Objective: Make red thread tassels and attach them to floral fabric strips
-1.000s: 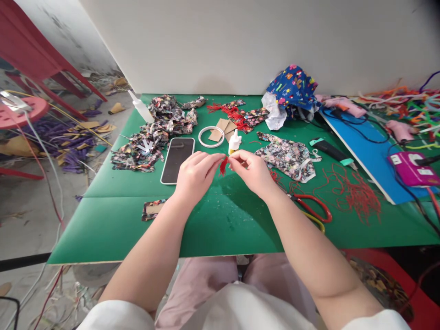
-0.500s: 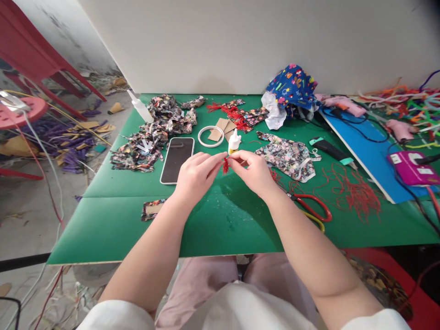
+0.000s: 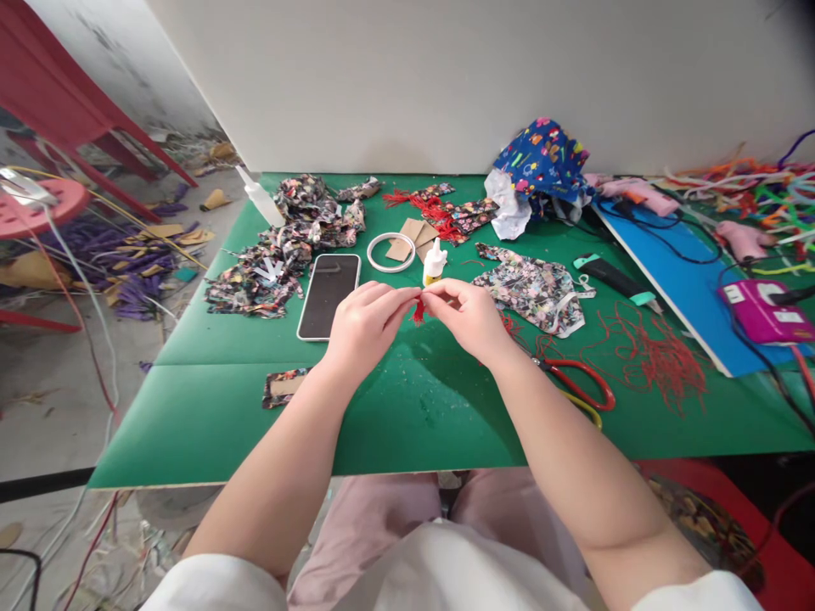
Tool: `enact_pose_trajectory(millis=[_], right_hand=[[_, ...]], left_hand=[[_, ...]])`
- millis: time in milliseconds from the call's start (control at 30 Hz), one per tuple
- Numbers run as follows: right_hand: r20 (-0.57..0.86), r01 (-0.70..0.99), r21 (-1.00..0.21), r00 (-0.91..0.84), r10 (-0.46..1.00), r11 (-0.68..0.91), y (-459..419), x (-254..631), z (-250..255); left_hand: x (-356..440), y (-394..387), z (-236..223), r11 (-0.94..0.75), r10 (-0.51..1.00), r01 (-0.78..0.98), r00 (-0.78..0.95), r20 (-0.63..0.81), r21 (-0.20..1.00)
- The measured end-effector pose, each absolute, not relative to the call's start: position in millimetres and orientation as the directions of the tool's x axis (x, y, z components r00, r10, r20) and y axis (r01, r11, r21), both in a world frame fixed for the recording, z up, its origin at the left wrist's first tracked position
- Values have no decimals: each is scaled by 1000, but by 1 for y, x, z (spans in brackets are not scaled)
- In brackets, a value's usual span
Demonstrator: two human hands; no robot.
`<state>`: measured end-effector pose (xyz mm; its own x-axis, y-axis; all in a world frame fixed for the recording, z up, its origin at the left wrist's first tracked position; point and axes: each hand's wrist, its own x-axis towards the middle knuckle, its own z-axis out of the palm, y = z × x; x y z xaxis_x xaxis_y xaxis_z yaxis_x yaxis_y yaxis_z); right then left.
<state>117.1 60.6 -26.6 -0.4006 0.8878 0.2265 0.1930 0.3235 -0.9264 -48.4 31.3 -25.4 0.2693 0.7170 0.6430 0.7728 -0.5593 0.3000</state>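
Between the fingertips of both hands hangs a small red tassel point(image 3: 418, 312), its strands pointing down over the table. My left hand point(image 3: 373, 322) pinches it from one side, and my right hand point(image 3: 464, 316) pinches it from the other; the tassel's top is hidden by the fingers. Just behind the fingertips stands a small white glue bottle point(image 3: 435, 261) with a yellow label. A phone point(image 3: 329, 297) lies left of my left hand. Near my left forearm is a cardboard piece edged with floral fabric point(image 3: 284, 389). Scissors point(image 3: 582, 382) with red and yellow handles lie by my right forearm.
A roll of white tape point(image 3: 390, 265) lies by brown card pieces point(image 3: 417, 231). Floral fabric scraps point(image 3: 267, 276) and a squeeze bottle point(image 3: 260, 197) are at left. To the right are floral cloth point(image 3: 541, 288), red threads point(image 3: 666, 361), a cutter point(image 3: 617, 280) and glue guns point(image 3: 643, 197).
Both hands stay close together with fingertips pinched on the tassel. The tassel's strands have shifted slightly and show a little less below the fingers.
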Motion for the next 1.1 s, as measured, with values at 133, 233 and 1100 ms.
enact_pose_trajectory(millis=[133,233,1100], right_hand=[[211,168,-942,-378,902,291,62,117,-26],[201,158,-947,-387,900,280,63,116,-27],[320,292,-852,-365,874,434,60,115,-27]], left_hand=[[-48,31,-26,-564,720,760,259,644,324],[-47,31,-26,-560,726,759,256,638,332],[-49,30,-25,-525,742,813,292,604,252]])
